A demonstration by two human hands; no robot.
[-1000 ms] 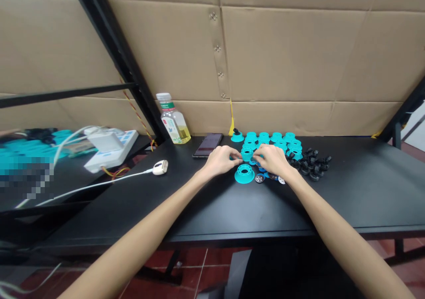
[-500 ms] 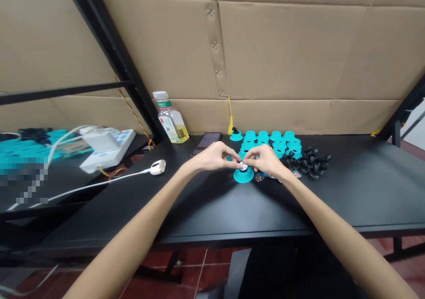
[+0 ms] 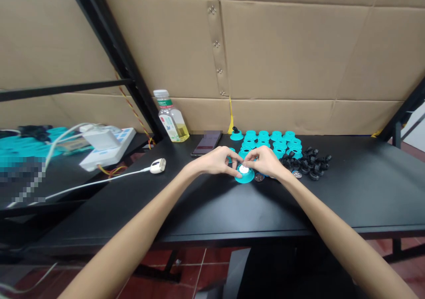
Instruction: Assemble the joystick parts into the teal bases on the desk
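Observation:
A teal flared plastic cup (image 3: 245,179) rests on the black table, and a shiny round silver disc (image 3: 244,169) lies in its top opening. My left hand (image 3: 221,161) holds the cup from the left, thumb on its near side and fingers curled behind. From the right, my right hand (image 3: 265,161) pinches at the disc's edge with thumb and forefinger. Its fingertips partly cover the disc. Beside the cup, a loose silver disc (image 3: 259,177) lies under the right hand, and another silver disc (image 3: 296,174) is farther right.
Rows of teal cups (image 3: 279,145) stand behind my hands. A pile of black plastic parts (image 3: 314,162) lies to the right. A phone (image 3: 207,143), a bottle (image 3: 171,120) and a white cable plug (image 3: 157,166) are on the left. Cardboard (image 3: 282,51) backs the table.
The silver disc has gone down from a tilt between my fingertips to lie flatter in the cup's top. My left thumb has moved down onto the cup.

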